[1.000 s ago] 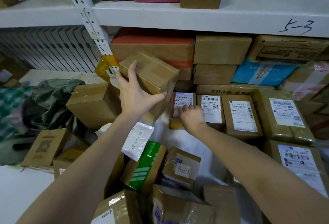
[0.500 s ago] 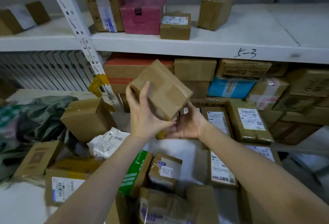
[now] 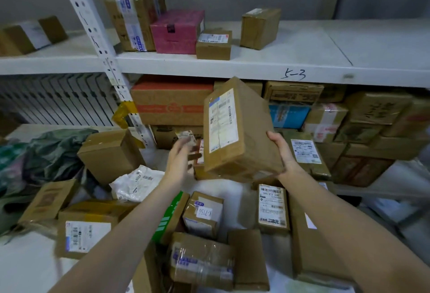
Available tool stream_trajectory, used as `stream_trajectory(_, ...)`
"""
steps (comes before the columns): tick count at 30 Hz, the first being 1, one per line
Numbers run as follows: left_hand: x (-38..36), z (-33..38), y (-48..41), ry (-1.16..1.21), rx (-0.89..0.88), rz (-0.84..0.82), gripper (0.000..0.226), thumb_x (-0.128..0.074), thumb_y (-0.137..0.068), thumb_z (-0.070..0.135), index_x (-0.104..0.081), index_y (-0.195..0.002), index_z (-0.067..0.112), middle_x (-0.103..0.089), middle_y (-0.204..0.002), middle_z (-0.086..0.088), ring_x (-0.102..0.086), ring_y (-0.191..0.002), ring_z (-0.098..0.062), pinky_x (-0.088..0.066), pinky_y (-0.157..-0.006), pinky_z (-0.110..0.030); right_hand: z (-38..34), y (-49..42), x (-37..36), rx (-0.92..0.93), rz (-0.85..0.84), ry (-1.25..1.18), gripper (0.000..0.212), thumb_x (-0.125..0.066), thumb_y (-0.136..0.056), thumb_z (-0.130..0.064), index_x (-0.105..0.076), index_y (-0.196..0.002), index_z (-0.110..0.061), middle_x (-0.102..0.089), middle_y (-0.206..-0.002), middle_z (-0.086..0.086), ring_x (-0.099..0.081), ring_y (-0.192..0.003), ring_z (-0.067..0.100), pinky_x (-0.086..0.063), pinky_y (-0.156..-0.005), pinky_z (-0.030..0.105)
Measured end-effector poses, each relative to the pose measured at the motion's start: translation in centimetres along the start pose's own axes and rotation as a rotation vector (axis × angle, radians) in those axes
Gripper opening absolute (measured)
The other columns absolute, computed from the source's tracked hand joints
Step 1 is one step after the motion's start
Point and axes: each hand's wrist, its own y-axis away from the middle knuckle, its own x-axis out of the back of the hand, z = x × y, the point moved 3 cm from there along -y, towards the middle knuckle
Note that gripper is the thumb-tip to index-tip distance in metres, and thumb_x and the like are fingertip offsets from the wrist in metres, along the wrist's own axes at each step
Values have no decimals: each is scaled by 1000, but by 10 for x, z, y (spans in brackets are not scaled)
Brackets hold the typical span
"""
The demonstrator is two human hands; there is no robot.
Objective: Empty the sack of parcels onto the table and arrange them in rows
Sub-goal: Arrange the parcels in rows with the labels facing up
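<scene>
Right hand: your right hand grips the lower right edge of one brown parcel, thumb on its near face; the parcel is lifted clear of the table, tilted, one white label facing you.
Left hand: your left hand is blurred, fingers spread wide, just left of the held parcel; whether it touches the box I cannot tell.
Loose parcels: about nine lie jumbled near you on the white table; one green-striped box under your left forearm, one small box marked K-7156, one white plastic mailer, one upright carton to the left.
Row: three labelled parcels show under and beside your right arm; the nearest label is on a flat box.
Sack: one dark green sack lies crumpled at far left.
Upper shelf: six boxes, one of them a pink box; edge marked 5-3.
In the way: stacked cartons fill the lower shelf behind the held parcel.
</scene>
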Motion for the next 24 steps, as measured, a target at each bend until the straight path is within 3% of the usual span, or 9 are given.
stream_trajectory(1,-11,5,5,75,157,-98,44,-52,-95,46,-50,-134,25,-67,-115,-2,-64,-100,-17,-48,-72,-30,3,1,4,-2,7,43,55,-74,-61,-37,-60,-107,-10,-73,-82,11,-67,-79,26,-54,-74,39)
stream_trajectory(3,-27,16,15,7,234,-303,75,-64,-75,66,-42,-137,29,-64,-114,10,-63,-101,-10,-51,-81,-32,7,6,7,-26,26,124,35,-64,-76,-32,-61,-101,-9,-70,-85,13,-65,-80,26,-51,-76,39)
stream_trajectory(6,-42,18,15,-105,181,-352,149,-82,-42,68,13,-151,35,-38,-145,12,-45,-132,-16,-39,-109,-44,10,13,13,-49,36,138,23,-51,-92,-29,-62,-98,-9,-72,-77,12,-62,-83,27,-49,-76,39)
stream_trajectory(8,-47,17,10,-146,142,-352,164,-89,-33,64,24,-148,36,-27,-154,11,-35,-140,-19,-33,-114,-47,9,15,18,-109,15,245,21,-52,-92,-28,-63,-102,-13,-72,-87,10,-63,-88,27,-49,-77,40)
stream_trajectory(11,-52,7,10,-248,73,-268,146,-91,-53,43,13,-153,29,-28,-155,10,-30,-142,-16,-25,-118,-41,11,15,20,-193,-44,508,33,-54,-90,-18,-55,-123,-16,-64,-114,10,-60,-105,28,-50,-83,41)
stream_trajectory(14,-57,-10,14,-300,31,-196,149,-94,-43,49,6,-153,33,-27,-157,8,-27,-144,-16,-24,-119,-45,11,13,15,-120,75,796,50,-57,-84,-13,-43,-132,-16,-57,-124,11,-56,-111,28,-50,-89,43)
stream_trajectory(16,-62,-14,15,-274,29,-168,148,-95,-46,42,7,-153,31,-31,-155,5,-27,-143,-17,-23,-119,-46,10,10,15,-129,57,744,57,-61,-79,-24,-42,-132,-19,-54,-127,10,-53,-114,29,-47,-95,47)
stream_trajectory(20,-68,-15,13,-262,35,-160,130,-91,-60,30,-2,-155,27,-35,-153,4,-33,-141,-21,-30,-115,-46,5,15,17,-284,-86,748,102,-80,-55,-63,-34,-140,-30,-43,-140,2,-39,-132,33,-30,-103,57)
stream_trajectory(24,-65,-15,5,-133,113,-280,69,-81,-74,27,-47,-135,26,-55,-137,4,-53,-123,-15,-46,-103,-44,-7,11,29,-137,40,678,69,-77,-66,-52,-56,-125,-23,-67,-121,5,-62,-110,23,-49,-92,39)
